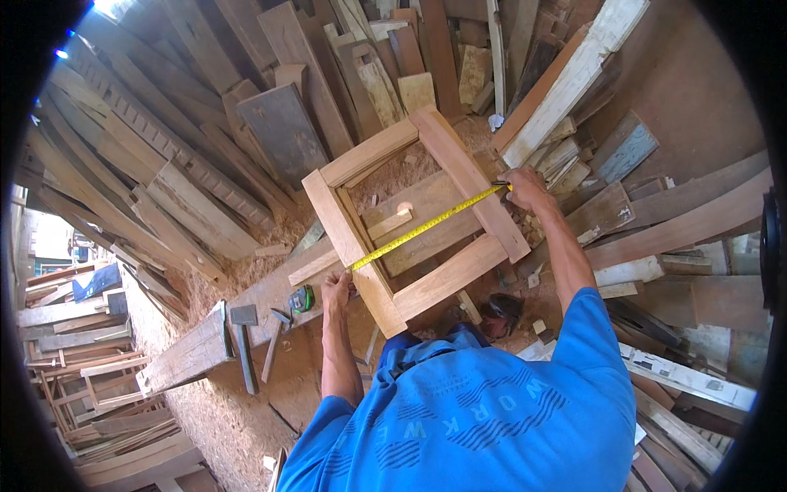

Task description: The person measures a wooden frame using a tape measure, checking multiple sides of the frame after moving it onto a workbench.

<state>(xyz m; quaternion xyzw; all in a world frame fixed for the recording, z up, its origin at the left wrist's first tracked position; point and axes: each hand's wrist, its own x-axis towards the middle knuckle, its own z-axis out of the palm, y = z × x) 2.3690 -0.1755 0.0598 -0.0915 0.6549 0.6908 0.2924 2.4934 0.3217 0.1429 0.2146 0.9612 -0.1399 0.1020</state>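
A light-brown wooden frame (373,297) lies tilted across a plank bench in front of me. Over its opening stretches a yellow measuring tape (426,230), running from the left outer edge to the right rail. My left hand (336,291) is closed at the frame's left edge, by the tape's near end. At the right rail, my right hand (527,189) grips the tape's other end, where a small dark part shows between the fingers. Left of my left hand, a green-and-black tape measure case (302,299) rests on the bench.
The plank bench (184,353) carries a hammer (276,332) and a dark flat-headed mallet-shaped tool (244,336). Boards and offcuts (295,74) lean and pile beyond the frame. More timber (697,213) crowds the right, and stacked wood (90,361) fills the left. Wood shavings (205,283) cover the ground.
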